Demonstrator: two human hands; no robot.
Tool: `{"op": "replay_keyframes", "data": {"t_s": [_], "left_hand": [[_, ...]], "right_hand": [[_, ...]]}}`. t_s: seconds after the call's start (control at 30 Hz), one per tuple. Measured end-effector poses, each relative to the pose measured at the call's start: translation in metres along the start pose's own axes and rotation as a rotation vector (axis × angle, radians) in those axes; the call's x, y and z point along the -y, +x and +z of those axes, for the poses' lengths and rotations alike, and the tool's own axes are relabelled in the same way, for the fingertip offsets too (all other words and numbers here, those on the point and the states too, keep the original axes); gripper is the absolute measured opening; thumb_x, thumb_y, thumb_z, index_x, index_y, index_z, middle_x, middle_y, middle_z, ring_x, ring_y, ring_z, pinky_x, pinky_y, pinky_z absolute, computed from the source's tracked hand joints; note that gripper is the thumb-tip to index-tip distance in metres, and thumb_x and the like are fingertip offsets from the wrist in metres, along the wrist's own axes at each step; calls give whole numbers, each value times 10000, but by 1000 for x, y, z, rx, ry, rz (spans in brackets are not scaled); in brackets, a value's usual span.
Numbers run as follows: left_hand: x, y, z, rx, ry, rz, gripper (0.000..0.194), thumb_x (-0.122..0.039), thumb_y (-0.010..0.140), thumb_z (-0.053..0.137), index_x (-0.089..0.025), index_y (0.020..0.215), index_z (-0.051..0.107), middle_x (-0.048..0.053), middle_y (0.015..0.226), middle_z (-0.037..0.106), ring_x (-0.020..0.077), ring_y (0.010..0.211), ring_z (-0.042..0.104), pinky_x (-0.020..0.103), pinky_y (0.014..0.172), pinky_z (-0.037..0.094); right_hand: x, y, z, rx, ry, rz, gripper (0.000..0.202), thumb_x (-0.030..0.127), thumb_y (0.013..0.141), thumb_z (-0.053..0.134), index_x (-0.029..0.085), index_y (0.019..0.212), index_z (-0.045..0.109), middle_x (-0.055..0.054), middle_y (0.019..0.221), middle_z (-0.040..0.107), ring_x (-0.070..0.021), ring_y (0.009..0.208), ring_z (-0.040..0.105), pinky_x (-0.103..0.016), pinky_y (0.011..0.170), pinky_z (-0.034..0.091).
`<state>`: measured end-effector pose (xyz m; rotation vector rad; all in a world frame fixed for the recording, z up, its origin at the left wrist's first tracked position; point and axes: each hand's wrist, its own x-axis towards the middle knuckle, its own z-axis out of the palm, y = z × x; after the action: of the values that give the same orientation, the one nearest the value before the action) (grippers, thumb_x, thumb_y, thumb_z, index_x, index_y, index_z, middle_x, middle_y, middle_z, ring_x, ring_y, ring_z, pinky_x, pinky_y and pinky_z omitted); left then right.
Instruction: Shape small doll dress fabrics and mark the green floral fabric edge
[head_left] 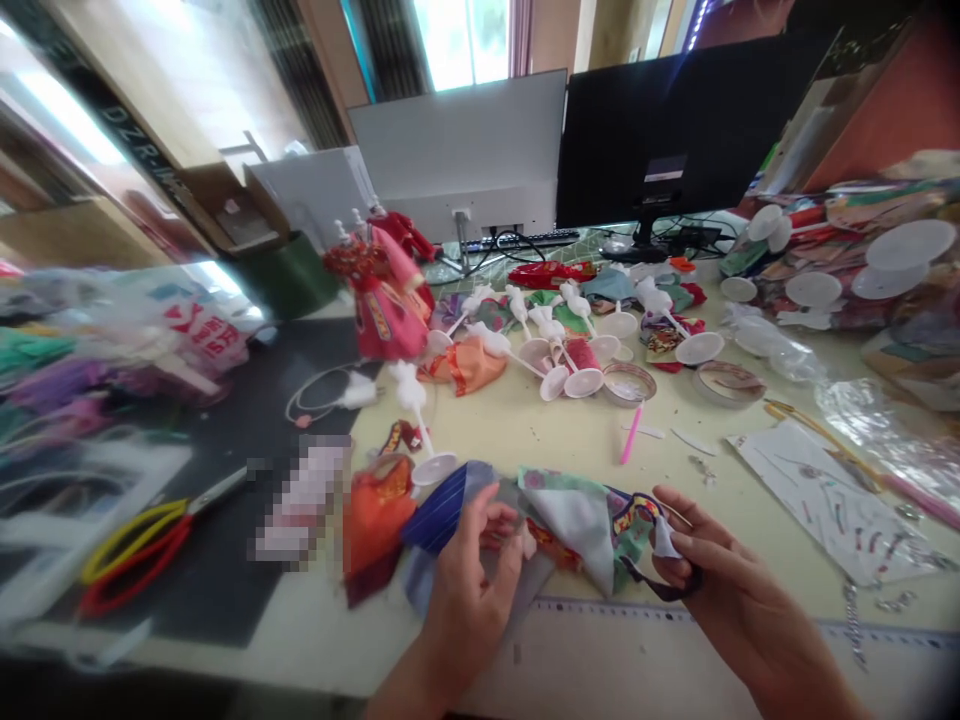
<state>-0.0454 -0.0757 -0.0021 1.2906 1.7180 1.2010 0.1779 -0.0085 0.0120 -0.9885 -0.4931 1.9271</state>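
Note:
My right hand (720, 565) pinches the patterned, trimmed end of a small doll garment (577, 520), with a pale bit of cloth showing at the fingertips. Grey, floral and green fabric makes up this garment, and a dark band loops out below the fingers. My left hand (480, 565) is over the garment's other side, its fingers curled in with thumb and fingertips close together. What they hold, if anything, is hard to make out. Blue striped cloth (442, 510) lies beside the left hand. Farther left is an orange doll garment (379, 515), near a white mannequin stand (416, 410) that leans over.
Scissors with yellow and red handles (142, 545) and a pixelated item (304, 500) lie left. Behind are several tipped white stands, a dressed red doll form (386, 300), tape rolls (729, 384), a pink pen (632, 433) and two monitors (682, 130). A jewellery sheet (832, 500) lies right.

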Motion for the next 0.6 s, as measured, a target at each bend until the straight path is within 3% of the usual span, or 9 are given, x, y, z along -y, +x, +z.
{"op": "replay_keyframes", "data": {"t_s": [0.17, 0.27, 0.4, 0.47, 0.6], "left_hand": [[-4, -6, -1, -108, 134, 200, 375, -222, 839, 568, -220, 1213, 545, 96, 1201, 587, 254, 1146, 500, 370, 1003, 344], [-12, -11, 3, 33, 63, 225, 368, -185, 860, 521, -225, 1224, 549, 90, 1231, 573, 245, 1164, 492, 344, 991, 363], [-19, -16, 11, 255, -39, 139, 440, -191, 866, 527, -238, 1301, 482, 85, 1272, 545, 225, 1136, 513, 314, 959, 393], [-19, -16, 15, 278, -65, 137, 387, -192, 853, 549, -230, 1238, 533, 84, 1174, 600, 221, 1084, 539, 318, 954, 389], [-18, -13, 18, 223, -48, 119, 108, -195, 848, 549, -201, 873, 654, 61, 860, 662, 199, 867, 586, 308, 856, 410]], "right_hand": [[-6, 1, 1, 34, -121, -31, 344, 249, 642, 765, 248, 968, 657, -11, 813, 596, -76, 505, 403, -211, 453, 364], [-15, -4, 8, 115, -216, 18, 329, 263, 670, 762, 242, 978, 647, -18, 848, 616, -67, 519, 411, -180, 436, 338], [-26, -12, 19, 236, -305, 97, 311, 309, 677, 765, 219, 947, 639, -16, 784, 607, -75, 542, 448, -152, 407, 304], [-29, -14, 21, 262, -337, 118, 304, 333, 679, 763, 209, 926, 637, -17, 781, 608, -67, 536, 446, -143, 400, 288], [-30, -15, 19, 254, -374, 135, 306, 361, 677, 760, 204, 909, 637, -11, 765, 607, -54, 511, 426, -140, 391, 273]]}}
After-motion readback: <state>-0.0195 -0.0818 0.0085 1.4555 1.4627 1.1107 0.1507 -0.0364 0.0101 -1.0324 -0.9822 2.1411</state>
